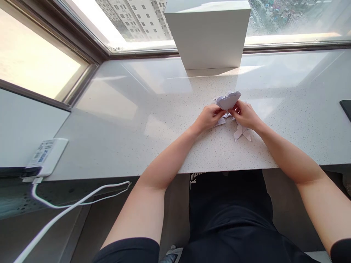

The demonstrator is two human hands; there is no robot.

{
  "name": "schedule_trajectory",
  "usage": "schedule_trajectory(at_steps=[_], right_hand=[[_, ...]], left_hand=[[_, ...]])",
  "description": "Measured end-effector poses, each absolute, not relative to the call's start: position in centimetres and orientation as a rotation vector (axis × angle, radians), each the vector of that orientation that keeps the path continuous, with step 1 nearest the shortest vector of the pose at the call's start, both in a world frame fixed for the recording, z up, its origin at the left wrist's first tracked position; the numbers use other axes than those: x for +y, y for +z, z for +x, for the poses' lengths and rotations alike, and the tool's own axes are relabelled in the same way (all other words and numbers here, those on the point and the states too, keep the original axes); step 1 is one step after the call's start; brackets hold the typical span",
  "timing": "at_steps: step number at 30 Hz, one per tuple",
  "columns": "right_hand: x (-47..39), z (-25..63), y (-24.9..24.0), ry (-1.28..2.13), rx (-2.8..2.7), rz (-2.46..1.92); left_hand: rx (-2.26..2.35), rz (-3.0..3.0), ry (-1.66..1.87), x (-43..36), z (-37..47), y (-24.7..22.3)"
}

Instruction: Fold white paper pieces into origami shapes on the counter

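Note:
A folded piece of white paper, fan-shaped with a scalloped upper edge, is held up between my two hands above the counter. My left hand pinches its lower left side, fingers closed. On the lower right side, my right hand grips it with thumb and fingers. Under and beside the hands lie more folded white papers. One pointed paper piece rests just below my right hand, and another paper piece is partly covered by my left hand.
The speckled white counter runs along the windows. A white box-like block stands at the back against the glass. At the left edge sits a white power adapter with a white cable. A dark flat object lies far right.

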State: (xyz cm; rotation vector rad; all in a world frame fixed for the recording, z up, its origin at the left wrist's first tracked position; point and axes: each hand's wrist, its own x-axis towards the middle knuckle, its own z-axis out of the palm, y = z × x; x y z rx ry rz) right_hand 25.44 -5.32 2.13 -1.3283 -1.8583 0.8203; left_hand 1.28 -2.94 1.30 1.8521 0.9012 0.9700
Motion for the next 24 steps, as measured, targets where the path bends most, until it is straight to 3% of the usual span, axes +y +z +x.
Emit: schedule_trajectory(at_steps=[24], right_hand=[[-5.6, 25.3, 1.9, 0.785, -1.955, -1.336]], left_hand=[[0.92, 2.006, 0.957, -2.2, 0.9, -0.4]])
